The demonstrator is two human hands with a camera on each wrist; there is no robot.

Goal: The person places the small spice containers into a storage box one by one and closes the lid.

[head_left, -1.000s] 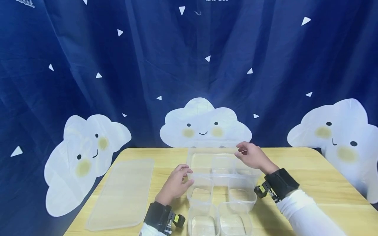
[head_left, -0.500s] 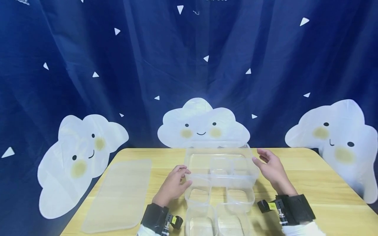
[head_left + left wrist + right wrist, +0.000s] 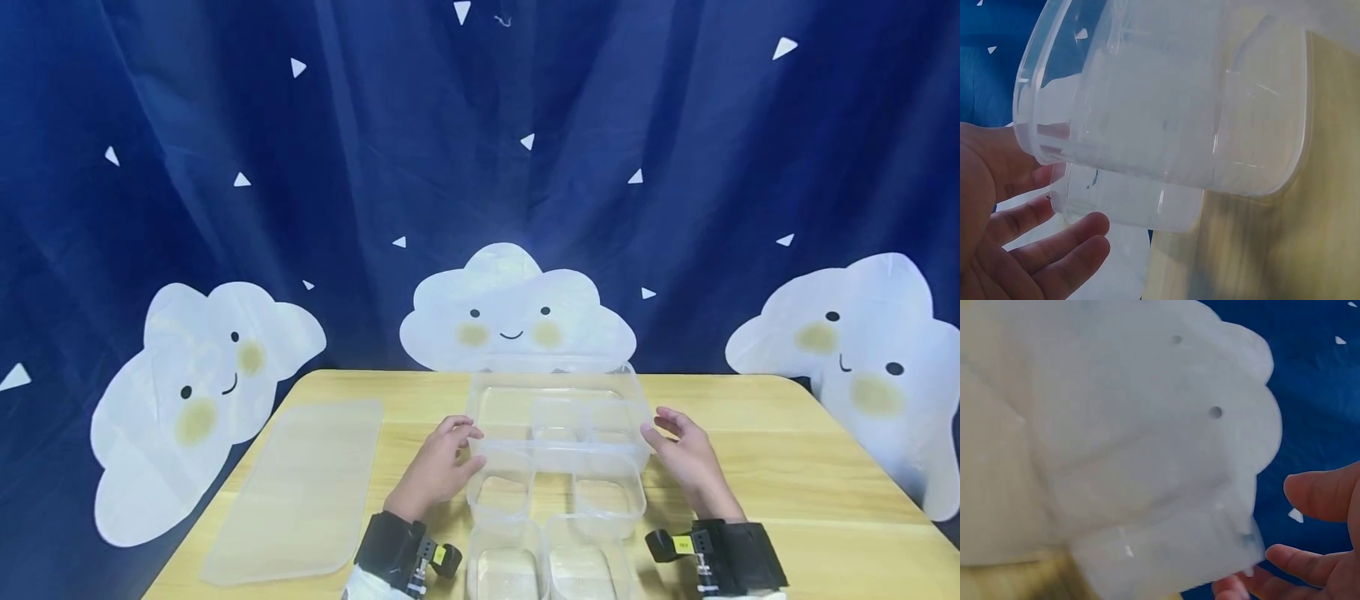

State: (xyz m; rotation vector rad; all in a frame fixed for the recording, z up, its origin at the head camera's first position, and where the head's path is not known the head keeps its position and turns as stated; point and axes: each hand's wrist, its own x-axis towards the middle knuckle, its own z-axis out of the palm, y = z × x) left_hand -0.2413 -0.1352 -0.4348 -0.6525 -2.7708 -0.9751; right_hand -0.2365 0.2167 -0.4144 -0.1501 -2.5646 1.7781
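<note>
Right hand [image 3: 692, 462] now lower, beside the large clear box [image 3: 555, 448]

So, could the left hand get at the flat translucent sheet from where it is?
Probably yes: the left hand appears to hold nothing, and the flat translucent sheet lies on the table to its left, with nothing seen standing between them in the head view.

Gap between middle tubs [image 3: 501, 493]; large box [image 3: 555, 458] blocks behind.

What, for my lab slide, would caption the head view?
Left hand and right hand flank a large clear container, four smaller tubs in front, on a table.
</note>
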